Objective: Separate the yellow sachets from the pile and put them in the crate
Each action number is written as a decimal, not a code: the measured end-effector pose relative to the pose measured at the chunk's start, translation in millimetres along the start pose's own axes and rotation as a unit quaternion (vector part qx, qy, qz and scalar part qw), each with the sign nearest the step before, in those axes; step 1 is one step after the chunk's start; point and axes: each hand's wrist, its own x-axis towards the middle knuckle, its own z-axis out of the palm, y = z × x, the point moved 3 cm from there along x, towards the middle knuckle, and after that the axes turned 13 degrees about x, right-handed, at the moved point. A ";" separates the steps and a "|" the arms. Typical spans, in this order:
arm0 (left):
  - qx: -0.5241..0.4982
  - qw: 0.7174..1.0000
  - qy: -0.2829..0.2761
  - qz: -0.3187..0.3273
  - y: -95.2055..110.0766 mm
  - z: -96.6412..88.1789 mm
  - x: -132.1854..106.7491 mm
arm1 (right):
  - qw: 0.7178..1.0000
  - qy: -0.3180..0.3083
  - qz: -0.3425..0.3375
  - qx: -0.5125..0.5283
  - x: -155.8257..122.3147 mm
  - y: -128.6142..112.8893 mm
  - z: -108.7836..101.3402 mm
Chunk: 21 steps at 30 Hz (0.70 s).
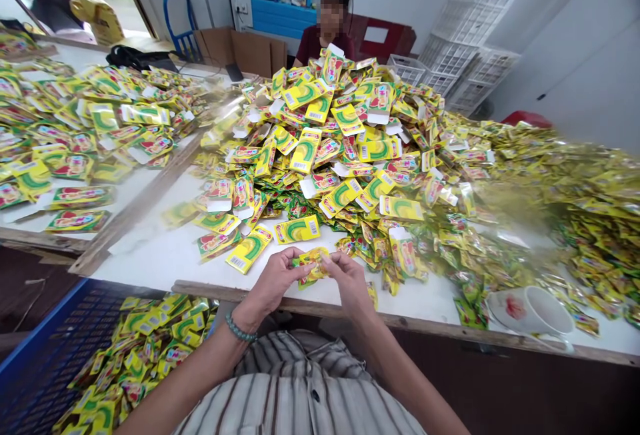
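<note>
Between my two hands, just over the table's front edge, is a small yellow and green sachet (311,266). My left hand (273,282) pinches its left side with thumb and fingers. At its right end, my right hand (349,283) is closed on it in the same way. Right beyond my hands lie flat yellow cartons, among them one with a green curve and a barcode (297,229). Behind these rises a big heap of open-ended cartons (320,148), with loose sachets (367,235) under and beside it.
A blue crate (37,362) full of cartons stands below the table at left. A wooden strip (145,195) divides the white tabletop. More sachets (575,208) spread to the right, near a white mug (530,310) at the edge. Across the table is another person (330,28).
</note>
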 end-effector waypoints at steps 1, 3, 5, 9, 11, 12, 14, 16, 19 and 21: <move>0.015 1.000 -0.012 0.000 -0.1 -0.4 0.6 | 0.998 -0.028 0.041 0.030 0.4 0.2 -0.2; 0.051 0.998 -0.040 0.015 2.1 -1.1 2.2 | 0.994 -0.067 0.085 0.031 0.6 -1.9 -1.8; 0.088 0.993 -0.075 0.030 7.2 -2.1 4.9 | 0.993 -0.076 0.090 -0.007 0.7 -5.3 -5.8; 0.233 0.966 -0.017 0.112 28.6 -12.8 20.6 | 0.999 -0.015 0.027 -0.044 2.3 -10.4 -18.9; 0.349 0.918 0.087 0.165 40.6 -18.9 33.7 | 0.999 0.007 -0.008 -0.052 2.7 -9.7 -21.8; 0.404 0.889 0.117 0.179 44.2 -19.7 40.7 | 0.998 0.008 -0.020 -0.055 2.6 -8.4 -21.7; 0.493 0.842 0.117 0.182 45.1 -17.2 53.4 | 0.998 0.002 -0.028 -0.061 2.2 -4.5 -20.6; 0.541 0.818 0.082 0.176 40.8 -14.3 58.6 | 0.997 0.009 -0.031 -0.069 1.9 -1.5 -22.7; 0.521 0.828 0.069 0.193 35.4 -17.7 46.8 | 0.995 0.065 -0.040 -0.058 2.7 -1.0 -33.8; 0.461 0.859 0.068 0.211 33.2 -23.3 31.6 | 0.993 0.097 -0.045 -0.041 4.2 -1.6 -39.3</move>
